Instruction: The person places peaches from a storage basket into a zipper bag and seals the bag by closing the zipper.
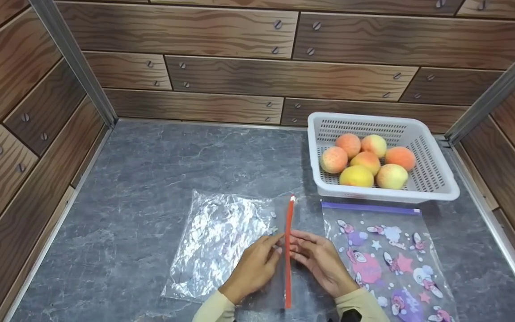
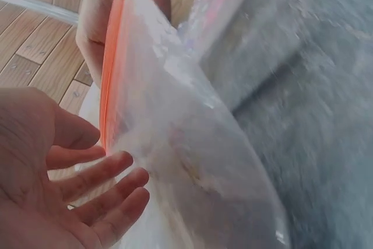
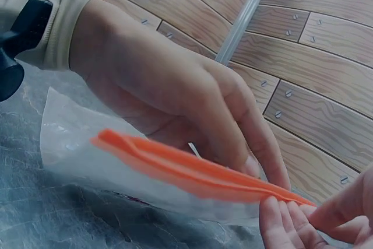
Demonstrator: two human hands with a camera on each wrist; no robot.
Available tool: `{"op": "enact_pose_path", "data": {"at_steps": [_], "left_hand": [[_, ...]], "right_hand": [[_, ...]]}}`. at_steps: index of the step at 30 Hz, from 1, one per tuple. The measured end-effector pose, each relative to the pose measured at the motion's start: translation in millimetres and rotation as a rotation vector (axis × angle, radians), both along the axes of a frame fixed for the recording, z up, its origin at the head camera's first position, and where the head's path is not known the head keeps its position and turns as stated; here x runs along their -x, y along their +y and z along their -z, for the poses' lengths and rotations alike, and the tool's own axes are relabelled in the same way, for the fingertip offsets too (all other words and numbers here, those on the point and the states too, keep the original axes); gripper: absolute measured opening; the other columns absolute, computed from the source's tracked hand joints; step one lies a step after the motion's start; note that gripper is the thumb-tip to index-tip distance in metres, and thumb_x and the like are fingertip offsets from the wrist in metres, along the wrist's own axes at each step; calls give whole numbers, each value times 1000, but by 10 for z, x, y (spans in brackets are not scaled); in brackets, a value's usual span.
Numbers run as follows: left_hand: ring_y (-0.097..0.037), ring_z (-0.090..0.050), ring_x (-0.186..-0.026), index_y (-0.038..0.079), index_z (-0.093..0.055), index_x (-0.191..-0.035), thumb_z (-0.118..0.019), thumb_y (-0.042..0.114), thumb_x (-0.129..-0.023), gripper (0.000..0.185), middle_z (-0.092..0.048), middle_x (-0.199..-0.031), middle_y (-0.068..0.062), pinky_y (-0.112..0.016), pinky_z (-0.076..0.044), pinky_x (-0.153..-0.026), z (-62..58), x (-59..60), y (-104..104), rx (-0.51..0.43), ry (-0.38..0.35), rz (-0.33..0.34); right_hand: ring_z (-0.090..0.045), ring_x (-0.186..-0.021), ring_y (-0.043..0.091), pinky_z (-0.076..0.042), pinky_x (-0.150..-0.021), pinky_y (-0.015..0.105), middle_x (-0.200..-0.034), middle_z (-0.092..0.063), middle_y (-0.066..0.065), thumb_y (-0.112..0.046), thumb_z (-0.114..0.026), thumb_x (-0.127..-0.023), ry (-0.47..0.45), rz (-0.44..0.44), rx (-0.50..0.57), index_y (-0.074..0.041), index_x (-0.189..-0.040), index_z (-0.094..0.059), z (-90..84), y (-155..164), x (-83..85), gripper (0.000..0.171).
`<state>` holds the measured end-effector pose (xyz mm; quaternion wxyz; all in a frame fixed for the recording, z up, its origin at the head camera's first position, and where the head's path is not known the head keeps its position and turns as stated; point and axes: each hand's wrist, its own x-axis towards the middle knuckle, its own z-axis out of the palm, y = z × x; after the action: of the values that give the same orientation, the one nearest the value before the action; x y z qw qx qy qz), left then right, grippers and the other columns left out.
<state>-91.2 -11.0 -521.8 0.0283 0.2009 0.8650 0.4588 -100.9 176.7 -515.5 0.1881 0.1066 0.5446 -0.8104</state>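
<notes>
A clear zip bag (image 1: 221,241) lies on the grey marbled tabletop, its orange zip strip (image 1: 288,273) raised on edge between my two hands. My left hand (image 1: 255,264) pinches the strip from the left between thumb and index finger; its other fingers (image 2: 125,196) spread loosely beside the plastic. From the right, my right hand (image 1: 322,264) pinches the same strip with its fingertips (image 3: 274,220). In the right wrist view, the strip's lips (image 3: 186,167) run slightly parted towards the near end. The bag's plastic (image 2: 192,155) bulges a little below the strip in the left wrist view.
A second zip bag (image 1: 387,250), with a purple zip and cartoon prints, lies flat to the right. Behind it stands a white perforated basket (image 1: 427,192) with several peaches (image 1: 356,176). Wood-patterned walls (image 1: 221,74) enclose the table at the back and sides.
</notes>
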Motion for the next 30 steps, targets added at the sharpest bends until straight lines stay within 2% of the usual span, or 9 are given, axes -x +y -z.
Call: {"op": "enact_pose_path", "data": {"at_steps": [3,6,8,12,17,25,30], "left_hand": [[-10,-64,-96,7,-63,-136,-57,17,-104,34,-67,-120,-3,-28,-55,-81,-13,34,11,-79,-84,-33],[-16,-67,-97,4,-65,-132,-58,17,-103,33,-68,-123,-9,-29,-57,-83,-21,64,14,-172,-148,-52],[-20,-69,-97,1,-67,-130,-60,16,-102,32,-69,-122,-14,-30,-58,-84,-23,80,16,-233,-170,-59],[-23,-72,-88,-4,-70,-122,-64,12,-99,29,-73,-110,-16,-28,-59,-78,-19,101,25,-320,-188,-70],[-20,-72,-84,-6,-72,-115,-69,9,-95,25,-75,-103,-16,-24,-59,-75,-7,115,36,-379,-210,-88],[-19,-73,-85,-4,-75,-109,-73,12,-93,23,-76,-99,-13,-25,-59,-77,-23,128,46,-380,-213,-139],[-19,-73,-83,-4,-75,-108,-74,11,-92,22,-76,-96,-12,-25,-59,-76,-49,123,45,-407,-229,-146]], "right_hand": [[-66,-96,21,-57,-93,34,-109,-66,16,0,-47,-104,7,-7,6,18,-142,-41,-12,1,-1,43],[-66,-95,21,-57,-93,35,-109,-67,15,0,-47,-103,14,-15,11,17,-142,-42,-20,-7,2,43],[-66,-96,21,-57,-94,35,-108,-68,15,0,-47,-103,18,-22,16,17,-142,-42,-23,-12,2,43],[-66,-96,21,-56,-95,36,-109,-68,13,1,-46,-103,26,-43,26,17,-142,-43,-22,-21,-2,42],[-66,-97,21,-56,-96,36,-110,-68,12,2,-47,-103,31,-66,21,17,-140,-46,-24,-27,-12,40],[-68,-104,20,-55,-97,34,-113,-68,12,1,-48,-103,44,-76,4,16,-140,-47,-33,-26,-34,40],[-68,-105,19,-55,-97,33,-112,-70,10,0,-50,-103,50,-64,-8,16,-140,-47,-35,-34,-39,40]]}}
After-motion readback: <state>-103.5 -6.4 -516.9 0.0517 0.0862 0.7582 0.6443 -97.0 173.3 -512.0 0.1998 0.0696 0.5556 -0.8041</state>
